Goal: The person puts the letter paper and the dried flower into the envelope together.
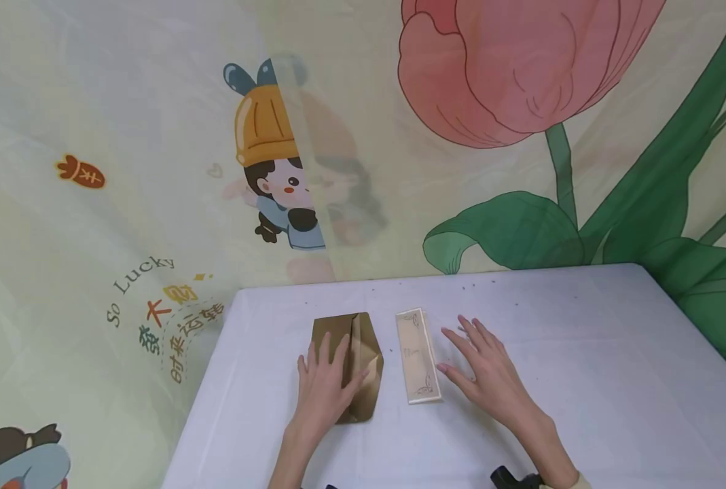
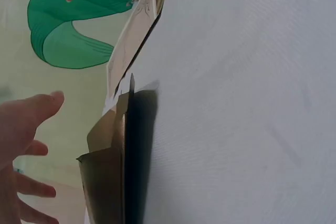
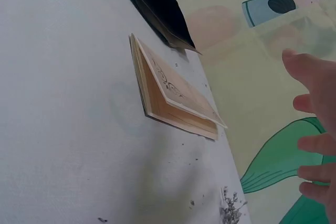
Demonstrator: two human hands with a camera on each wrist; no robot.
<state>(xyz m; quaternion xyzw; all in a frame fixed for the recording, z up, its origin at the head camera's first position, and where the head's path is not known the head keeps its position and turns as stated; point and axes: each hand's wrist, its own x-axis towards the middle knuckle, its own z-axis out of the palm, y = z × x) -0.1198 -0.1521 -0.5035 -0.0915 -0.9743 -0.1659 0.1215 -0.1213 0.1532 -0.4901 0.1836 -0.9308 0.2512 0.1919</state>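
Observation:
A gold-brown paper envelope (image 1: 363, 387) lies on the table, its flap raised a little in the left wrist view. My left hand (image 1: 322, 390) hovers over it with fingers spread; the left wrist view shows a gap between that hand (image 2: 21, 129) and the envelope (image 2: 105, 177). To the right of the envelope is a cream folded card (image 1: 418, 356) with dark scroll ornaments on its cover. In the right wrist view the card (image 3: 173, 87) stands partly unfolded along one edge. Beside it my right hand (image 1: 487, 377) is held above the table, fingers apart and holding nothing.
A small dried sprig (image 3: 231, 207) lies on the white-covered table (image 1: 607, 380) beyond the card. Dark crumbs are scattered toward the back edge. Behind the table hangs a printed cloth with a large pink tulip (image 1: 521, 75) and a cartoon figure (image 1: 277, 176).

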